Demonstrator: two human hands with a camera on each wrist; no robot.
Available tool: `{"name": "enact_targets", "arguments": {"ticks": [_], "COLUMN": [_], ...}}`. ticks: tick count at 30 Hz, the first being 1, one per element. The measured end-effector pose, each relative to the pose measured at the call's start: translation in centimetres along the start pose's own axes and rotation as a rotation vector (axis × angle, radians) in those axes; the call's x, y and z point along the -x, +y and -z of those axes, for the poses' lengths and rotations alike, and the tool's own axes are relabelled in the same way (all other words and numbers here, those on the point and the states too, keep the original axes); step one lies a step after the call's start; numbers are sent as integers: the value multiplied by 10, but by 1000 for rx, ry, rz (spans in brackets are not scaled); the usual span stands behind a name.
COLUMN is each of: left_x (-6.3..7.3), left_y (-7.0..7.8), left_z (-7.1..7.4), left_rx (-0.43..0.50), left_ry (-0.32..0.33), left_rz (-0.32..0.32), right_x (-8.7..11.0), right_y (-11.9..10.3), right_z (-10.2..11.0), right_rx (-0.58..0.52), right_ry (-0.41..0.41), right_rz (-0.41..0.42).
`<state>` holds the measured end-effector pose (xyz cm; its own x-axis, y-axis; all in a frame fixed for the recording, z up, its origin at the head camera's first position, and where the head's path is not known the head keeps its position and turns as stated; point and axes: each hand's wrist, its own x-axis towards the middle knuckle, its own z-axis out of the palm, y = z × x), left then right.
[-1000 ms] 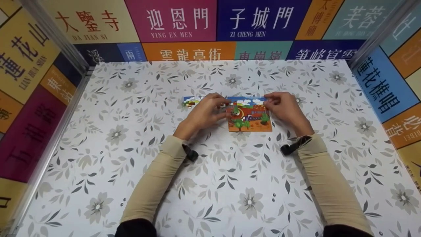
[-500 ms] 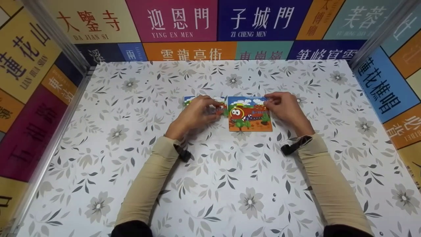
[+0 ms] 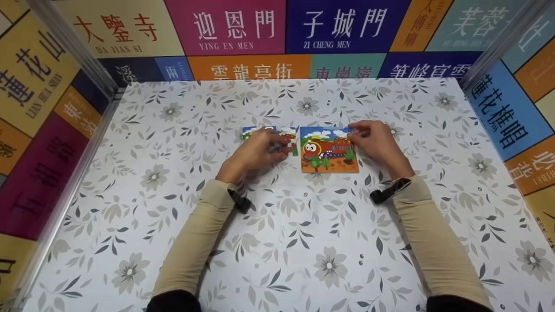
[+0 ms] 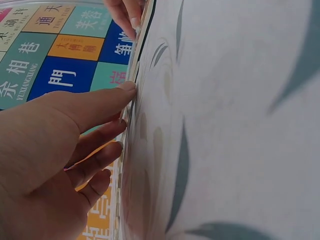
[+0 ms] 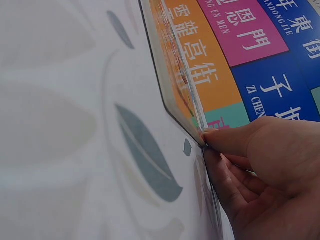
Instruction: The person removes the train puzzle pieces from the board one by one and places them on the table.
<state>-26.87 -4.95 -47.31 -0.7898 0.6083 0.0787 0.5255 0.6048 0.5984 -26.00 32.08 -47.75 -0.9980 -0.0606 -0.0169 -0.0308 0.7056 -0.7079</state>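
Near the far middle of the table lies a square picture card [image 3: 329, 149] with a red cartoon train under a cloudy sky. My right hand [image 3: 372, 138] pinches its upper right corner between thumb and index finger; the right wrist view shows this grip from close by. Left of the card lie small jigsaw puzzle pieces [image 3: 287, 130] with sky, clouds and parts of a red train. My left hand [image 3: 256, 151] covers much of them. Its thumb and index finger hold a puzzle piece [image 3: 295, 149] at their right end, flat against the table, while the other fingers curve loosely beside them.
A white tablecloth [image 3: 303, 242] with grey flowers and leaves covers the table. Colourful panels [image 3: 243, 26] with large characters stand along the back and both sides. A narrow gap separates the puzzle pieces from the card.
My left hand has moved left from over the card to the puzzle pieces, taking a piece with it and uncovering the train's face. My right hand has stayed at the card's corner.
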Motion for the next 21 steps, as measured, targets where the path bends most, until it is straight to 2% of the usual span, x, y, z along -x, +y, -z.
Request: {"name": "enact_targets", "arguments": {"ticks": [3,7,13,21], "left_x": [-1,1,0,-1], "left_y": [-1,-1,-1,-1], "left_z": [0,0,-1,-2], "left_rx": [-13,15,54,51], "left_ry": [-1,-4,10,6], "left_rz": [-9,30,25,12], "right_x": [0,1,0,1], "right_y": [0,0,-1,-2], "right_z": [0,-1,-1,-1], "right_rx": [1,4,20,22], "right_ry": [0,5,10,5], "right_rz": [0,6,11,1]}}
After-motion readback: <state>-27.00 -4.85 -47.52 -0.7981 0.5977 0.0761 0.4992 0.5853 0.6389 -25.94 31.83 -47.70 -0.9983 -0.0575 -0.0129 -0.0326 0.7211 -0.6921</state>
